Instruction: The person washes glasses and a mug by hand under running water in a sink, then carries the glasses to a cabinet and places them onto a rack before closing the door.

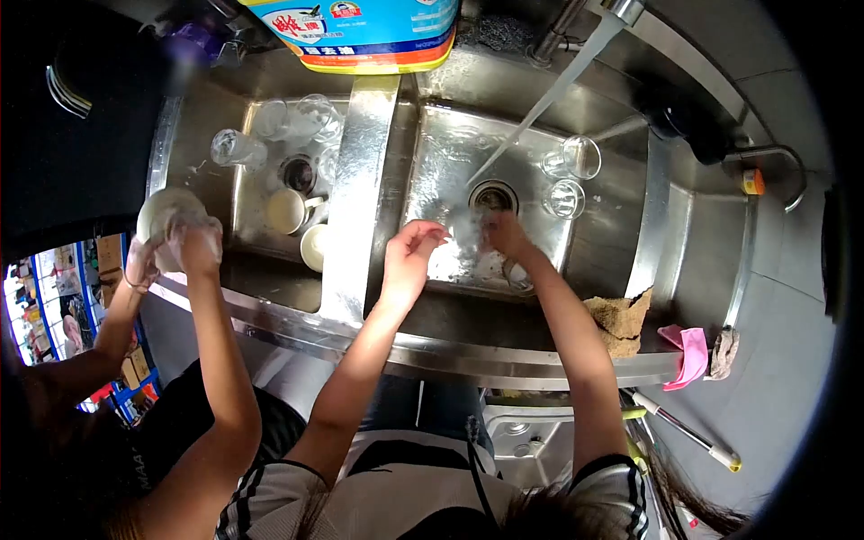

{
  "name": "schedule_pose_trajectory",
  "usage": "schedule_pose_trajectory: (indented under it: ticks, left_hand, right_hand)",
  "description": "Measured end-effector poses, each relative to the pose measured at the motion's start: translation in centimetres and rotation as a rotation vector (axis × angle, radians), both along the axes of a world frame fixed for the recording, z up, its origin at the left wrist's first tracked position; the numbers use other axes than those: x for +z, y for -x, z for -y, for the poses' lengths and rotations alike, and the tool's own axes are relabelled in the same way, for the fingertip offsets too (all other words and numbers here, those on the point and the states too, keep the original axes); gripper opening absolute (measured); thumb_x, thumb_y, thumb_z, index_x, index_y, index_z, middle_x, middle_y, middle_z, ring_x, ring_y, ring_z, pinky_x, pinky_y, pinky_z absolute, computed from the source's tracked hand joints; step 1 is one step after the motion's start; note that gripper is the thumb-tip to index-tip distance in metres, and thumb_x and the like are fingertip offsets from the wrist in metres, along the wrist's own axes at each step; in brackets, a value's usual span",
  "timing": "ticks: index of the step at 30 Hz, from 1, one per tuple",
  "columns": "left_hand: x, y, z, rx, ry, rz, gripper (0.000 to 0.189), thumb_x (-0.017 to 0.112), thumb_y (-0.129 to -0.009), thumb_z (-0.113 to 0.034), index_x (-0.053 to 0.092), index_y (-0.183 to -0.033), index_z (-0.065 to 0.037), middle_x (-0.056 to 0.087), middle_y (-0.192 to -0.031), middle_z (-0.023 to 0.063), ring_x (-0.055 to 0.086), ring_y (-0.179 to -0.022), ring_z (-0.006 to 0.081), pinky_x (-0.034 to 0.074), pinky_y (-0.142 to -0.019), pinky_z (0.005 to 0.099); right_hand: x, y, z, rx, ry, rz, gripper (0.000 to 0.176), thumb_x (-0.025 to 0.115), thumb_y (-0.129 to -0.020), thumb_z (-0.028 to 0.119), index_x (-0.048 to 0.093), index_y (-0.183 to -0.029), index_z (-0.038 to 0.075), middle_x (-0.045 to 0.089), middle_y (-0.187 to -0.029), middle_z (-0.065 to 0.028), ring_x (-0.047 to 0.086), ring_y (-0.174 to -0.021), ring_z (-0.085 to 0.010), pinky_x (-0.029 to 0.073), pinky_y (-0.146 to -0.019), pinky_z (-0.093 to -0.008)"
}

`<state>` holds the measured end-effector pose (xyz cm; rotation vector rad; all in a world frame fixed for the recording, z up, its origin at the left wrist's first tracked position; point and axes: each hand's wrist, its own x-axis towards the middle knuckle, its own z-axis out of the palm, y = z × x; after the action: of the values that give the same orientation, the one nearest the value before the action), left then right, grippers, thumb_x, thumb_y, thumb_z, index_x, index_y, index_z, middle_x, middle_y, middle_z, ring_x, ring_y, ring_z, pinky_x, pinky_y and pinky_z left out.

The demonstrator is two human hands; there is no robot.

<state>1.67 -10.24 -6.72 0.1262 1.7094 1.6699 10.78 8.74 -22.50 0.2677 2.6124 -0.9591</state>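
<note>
My left hand (pixel 413 256) hovers over the right sink basin (pixel 450 135), its fingers loosely bent and apart, with nothing visible in them. To its right, my right hand (pixel 506 236) reaches down by the drain (pixel 494 194), blurred by motion and splashing water. A clear, smeared shape shows between my hands; I cannot tell whether the right hand holds it. Just below the right hand, a clear glass (pixel 517 275) lies partly hidden by my forearm. A stream of water (pixel 549 101) falls beside the drain. Two clear glasses, one (pixel 576 157) above the other (pixel 564 199), rest at the basin's right.
On the left, another person's hands (pixel 193 241) hold a soapy pale dish (pixel 167 216). The left basin (pixel 229 99) contains several glasses (pixel 238 148) and two pale cups (pixel 286 211). A blue detergent jug (pixel 360 36) stands behind the divider (pixel 346 261). A brown cloth (pixel 619 322) and pink cloth (pixel 688 355) drape the front edge.
</note>
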Motion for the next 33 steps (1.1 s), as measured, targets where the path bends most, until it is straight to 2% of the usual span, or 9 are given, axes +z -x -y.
schedule_pose_trajectory:
  ticks: [4,7,13,16,21,24,25,30,33]
  left_hand:
    - [-0.5,-0.2,-0.3,0.032,-0.021,0.051,0.016,0.044,-0.085,0.001,0.057,-0.092,0.003,0.062,-0.087,0.0069,0.056,-0.080,0.0117,0.043,-0.077,0.0238]
    - [-1.0,-0.4,-1.3,0.117,-0.039,0.099,0.016,0.043,-0.087,-0.004,0.055,-0.096,0.002,0.060,-0.090,0.0072,0.055,-0.082,0.0127,0.042,-0.077,0.0250]
    - [-4.3,3.7,-8.3,0.405,0.075,0.603,0.058,0.051,-0.080,-0.053,0.049,-0.108,-0.003,0.057,-0.100,0.0123,0.054,-0.091,0.0228,0.041,-0.080,0.0357]
    - [-9.1,6.2,-11.6,-0.016,-0.540,0.996,0.060,0.048,-0.078,-0.057,0.053,-0.104,-0.004,0.058,-0.096,0.0116,0.055,-0.088,0.0262,0.045,-0.075,0.0394]
    - [-8.4,5.8,-14.6,0.167,-0.303,0.763,0.049,0.063,-0.069,-0.042,0.052,-0.097,-0.004,0.057,-0.083,0.0124,0.058,-0.071,0.0239,0.048,-0.058,0.0359]
    - [-10.2,5.4,-15.9,0.204,-0.100,0.578,0.060,0.074,-0.062,-0.028,0.042,-0.102,0.004,0.057,-0.086,0.0141,0.057,-0.074,0.0239,0.049,-0.063,0.0376]
    - [-10.7,5.4,-16.4,0.118,-0.005,0.101,0.062,0.074,-0.065,-0.029,0.042,-0.108,0.002,0.056,-0.092,0.0126,0.058,-0.078,0.0250,0.049,-0.067,0.0342]
    - [-6.0,4.8,-14.9,-0.220,0.203,-0.845,0.075,0.073,-0.064,-0.027,0.033,-0.118,0.006,0.044,-0.114,0.0221,0.047,-0.104,0.0345,0.039,-0.088,0.0367]
    - [-5.2,4.9,-14.4,-0.209,0.073,-0.766,0.067,0.070,-0.067,-0.026,0.035,-0.119,-0.002,0.050,-0.110,0.0199,0.051,-0.096,0.0369,0.042,-0.081,0.0398]
  right_hand:
    - [7.2,4.9,-1.5,-0.454,-0.074,-0.126,0.019,0.046,-0.080,0.007,0.059,-0.083,-0.006,0.060,-0.077,-0.0188,0.062,-0.070,-0.0301,0.050,-0.062,-0.0444]
    - [9.9,7.0,-2.0,-1.062,0.930,0.014,0.024,0.047,-0.081,0.010,0.054,-0.091,-0.010,0.061,-0.074,-0.0207,0.061,-0.056,-0.0246,0.051,-0.047,-0.0250]
    - [10.5,7.2,-1.8,-1.114,0.987,0.127,0.025,0.048,-0.082,0.009,0.053,-0.099,-0.009,0.061,-0.077,-0.0165,0.062,-0.060,-0.0214,0.052,-0.052,-0.0257]
    - [10.1,5.8,0.7,-1.095,0.887,-0.186,0.030,0.053,-0.082,0.015,0.053,-0.102,-0.007,0.061,-0.084,-0.0150,0.062,-0.068,-0.0196,0.051,-0.058,-0.0261]
    - [10.9,2.1,-1.8,-1.092,0.645,-0.126,0.061,0.063,-0.077,0.016,0.031,-0.126,0.000,0.059,-0.099,-0.0105,0.060,-0.079,-0.0172,0.047,-0.068,-0.0274]
    - [9.0,-0.2,-4.2,-1.258,0.456,-0.277,0.033,0.060,-0.079,0.013,0.050,-0.108,0.001,0.060,-0.098,-0.0084,0.059,-0.083,-0.0159,0.045,-0.072,-0.0263]
    - [9.3,-0.3,-4.3,-1.261,0.457,-0.278,0.033,0.060,-0.079,0.013,0.050,-0.108,0.001,0.060,-0.098,-0.0084,0.059,-0.083,-0.0159,0.045,-0.072,-0.0263]
    - [11.0,0.2,-3.0,-1.254,0.786,-0.221,0.030,0.057,-0.083,0.019,0.055,-0.106,0.000,0.058,-0.093,-0.0066,0.052,-0.087,-0.0135,0.040,-0.078,-0.0272]
    - [9.2,1.3,-2.3,-1.226,0.946,-0.294,0.046,0.053,-0.086,0.032,0.047,-0.120,0.000,0.055,-0.104,-0.0073,0.052,-0.088,-0.0149,0.038,-0.082,-0.0268]
